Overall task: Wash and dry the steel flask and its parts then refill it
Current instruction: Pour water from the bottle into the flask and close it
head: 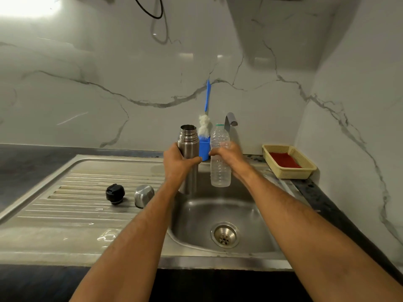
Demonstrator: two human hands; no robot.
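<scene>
My left hand [177,162] grips the steel flask [188,144] around its middle, upright and uncapped, above the left edge of the sink bowl [250,216]. Beside it my right hand [229,154] grips a clear plastic bottle [220,171], upright, uncapped, with a little water at the bottom. The two containers are held side by side, a small gap between them. The flask's black stopper [115,194] and its steel cup lid [144,196] rest on the ribbed drainboard [72,192] at the left.
A blue holder [204,150] with a blue-handled bottle brush [205,125] stands at the back behind the flask. The tap spout [230,120] rises behind the bottle. A cream basket [305,168] with a red cloth sits on the dark counter at the right. Water puddles near the drainboard's front.
</scene>
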